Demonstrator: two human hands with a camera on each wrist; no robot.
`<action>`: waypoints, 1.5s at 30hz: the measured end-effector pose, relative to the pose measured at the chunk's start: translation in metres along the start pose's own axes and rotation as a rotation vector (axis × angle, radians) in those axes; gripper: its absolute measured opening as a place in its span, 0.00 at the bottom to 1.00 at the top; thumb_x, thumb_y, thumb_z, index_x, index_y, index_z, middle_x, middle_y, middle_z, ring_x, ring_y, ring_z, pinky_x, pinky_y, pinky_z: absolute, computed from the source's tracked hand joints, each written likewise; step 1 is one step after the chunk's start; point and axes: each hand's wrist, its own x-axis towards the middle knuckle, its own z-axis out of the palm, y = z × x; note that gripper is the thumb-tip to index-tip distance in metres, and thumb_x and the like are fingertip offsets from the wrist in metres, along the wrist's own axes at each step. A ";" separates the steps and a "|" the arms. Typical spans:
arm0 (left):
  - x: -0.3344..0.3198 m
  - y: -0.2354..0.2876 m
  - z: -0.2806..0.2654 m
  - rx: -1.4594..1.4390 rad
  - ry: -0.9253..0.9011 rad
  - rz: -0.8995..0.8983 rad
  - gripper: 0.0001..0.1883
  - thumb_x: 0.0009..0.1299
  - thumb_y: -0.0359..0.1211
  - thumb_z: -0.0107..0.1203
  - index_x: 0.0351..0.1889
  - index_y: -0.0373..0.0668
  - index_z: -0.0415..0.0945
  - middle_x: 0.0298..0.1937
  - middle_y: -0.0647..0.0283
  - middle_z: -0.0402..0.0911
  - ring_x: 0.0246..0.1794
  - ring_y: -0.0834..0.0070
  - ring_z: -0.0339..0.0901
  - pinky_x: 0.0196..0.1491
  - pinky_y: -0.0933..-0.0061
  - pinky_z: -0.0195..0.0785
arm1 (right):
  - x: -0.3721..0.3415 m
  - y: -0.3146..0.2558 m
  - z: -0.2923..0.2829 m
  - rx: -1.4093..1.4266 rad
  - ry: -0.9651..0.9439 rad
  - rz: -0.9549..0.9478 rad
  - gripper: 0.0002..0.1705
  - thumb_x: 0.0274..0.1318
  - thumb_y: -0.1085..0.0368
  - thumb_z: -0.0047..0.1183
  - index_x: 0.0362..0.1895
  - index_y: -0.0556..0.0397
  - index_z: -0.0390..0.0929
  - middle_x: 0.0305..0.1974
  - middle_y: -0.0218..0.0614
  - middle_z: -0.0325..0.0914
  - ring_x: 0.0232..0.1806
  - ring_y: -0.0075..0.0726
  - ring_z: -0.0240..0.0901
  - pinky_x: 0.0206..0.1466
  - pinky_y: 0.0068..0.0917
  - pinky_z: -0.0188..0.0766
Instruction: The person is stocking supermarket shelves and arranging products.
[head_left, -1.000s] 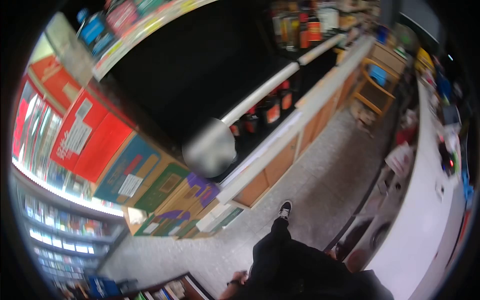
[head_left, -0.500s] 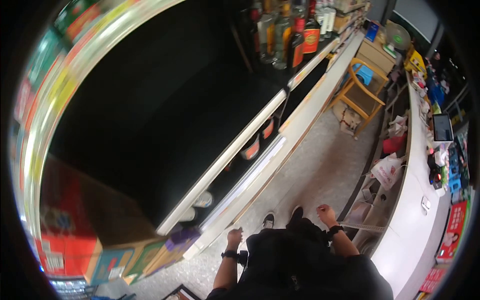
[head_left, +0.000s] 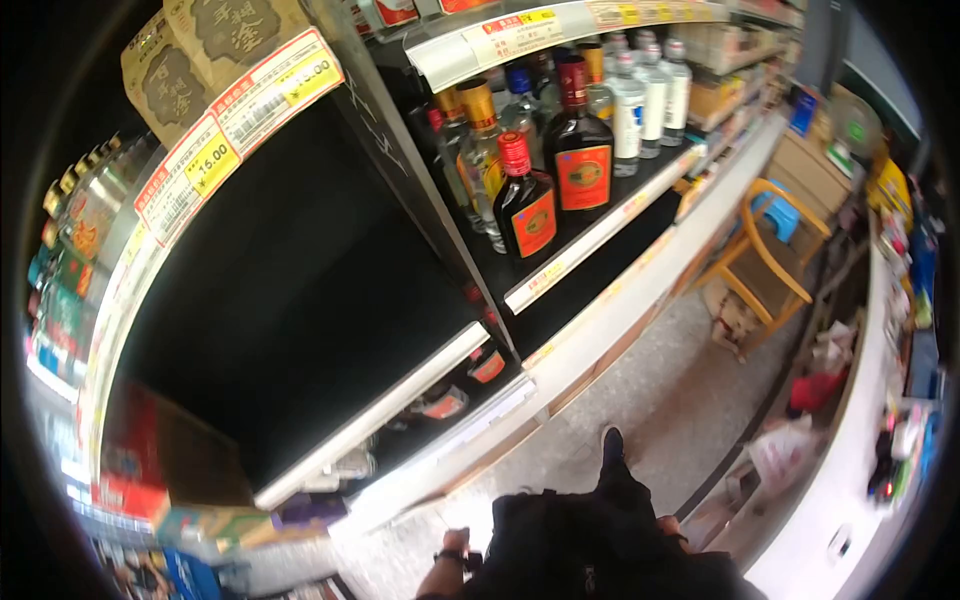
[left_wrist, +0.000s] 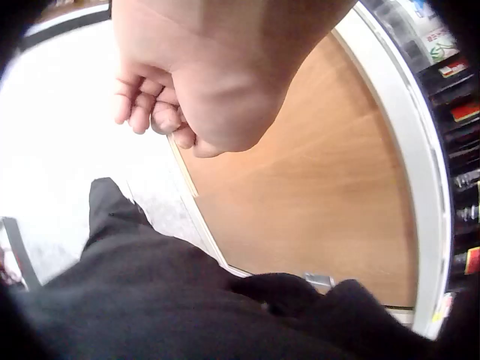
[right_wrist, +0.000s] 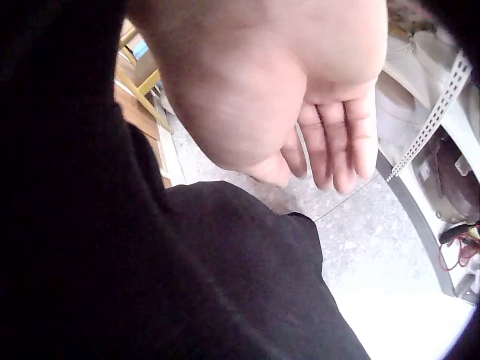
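My left hand [left_wrist: 202, 82] hangs beside my dark trousers with its fingers loosely curled and nothing in them, near a wooden cabinet panel [left_wrist: 315, 172]. In the head view that left hand [head_left: 456, 543] is low at the centre, a dark band on its wrist. My right hand [right_wrist: 300, 97] hangs empty, its fingers relaxed and nearly straight, above the grey floor [right_wrist: 360, 232]. Only a little of the right hand [head_left: 668, 526] shows at my right side in the head view. Neither hand touches any goods.
Shelves with bottles [head_left: 583, 160] and price tags [head_left: 210, 165] stand ahead and left. A wooden chair [head_left: 765, 250] stands on the aisle floor, with a dog [head_left: 728, 315] beside it. Along the right runs a white counter [head_left: 850, 470]; cartons [head_left: 195, 525] are at the lower left.
The head view has shifted along the shelves, bringing the bottles and price tags closer. Both hands sit lower in it than half a second ago, and one foot is forward.
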 end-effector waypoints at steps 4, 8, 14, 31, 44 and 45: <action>0.022 0.106 -0.074 -0.515 -0.003 -0.199 0.25 0.75 0.47 0.34 0.36 0.43 0.81 0.27 0.52 0.83 0.33 0.55 0.82 0.45 0.55 0.73 | 0.045 0.080 0.018 0.635 0.298 0.230 0.15 0.51 0.54 0.53 0.35 0.49 0.85 0.32 0.44 0.83 0.37 0.53 0.82 0.40 0.47 0.78; 0.020 0.182 -0.141 -0.719 0.302 -0.257 0.27 0.70 0.54 0.46 0.32 0.39 0.83 0.34 0.48 0.84 0.40 0.52 0.81 0.48 0.57 0.72 | 0.053 0.115 -0.105 0.693 0.340 0.117 0.11 0.51 0.58 0.53 0.26 0.52 0.81 0.25 0.44 0.82 0.28 0.48 0.81 0.33 0.43 0.77; -0.007 0.217 -0.145 -1.033 0.429 -0.434 0.24 0.67 0.52 0.52 0.37 0.39 0.83 0.33 0.50 0.85 0.39 0.52 0.82 0.48 0.58 0.73 | 0.095 0.110 -0.229 0.800 0.489 0.134 0.13 0.54 0.58 0.53 0.34 0.54 0.82 0.27 0.46 0.83 0.30 0.48 0.83 0.37 0.40 0.79; -0.065 0.236 0.066 -1.695 0.240 -0.880 0.20 0.64 0.44 0.51 0.34 0.35 0.82 0.25 0.56 0.82 0.22 0.68 0.80 0.29 0.67 0.75 | 0.005 -0.175 -0.578 0.621 0.791 -0.893 0.18 0.53 0.65 0.62 0.48 0.55 0.76 0.45 0.44 0.78 0.29 0.38 0.75 0.32 0.30 0.73; -0.046 0.232 0.062 -1.882 0.429 -0.883 0.21 0.68 0.46 0.53 0.34 0.33 0.81 0.24 0.55 0.81 0.22 0.67 0.80 0.29 0.66 0.73 | 0.032 -0.287 -0.614 0.620 0.886 -0.726 0.56 0.48 0.55 0.67 0.71 0.63 0.45 0.60 0.60 0.63 0.32 0.45 0.77 0.40 0.38 0.76; -0.042 0.227 0.063 -1.879 0.429 -0.878 0.21 0.68 0.46 0.53 0.34 0.33 0.81 0.24 0.55 0.81 0.22 0.67 0.80 0.29 0.66 0.73 | 0.038 -0.289 -0.615 0.620 0.890 -0.723 0.56 0.48 0.55 0.67 0.71 0.63 0.45 0.60 0.60 0.63 0.32 0.45 0.77 0.40 0.38 0.76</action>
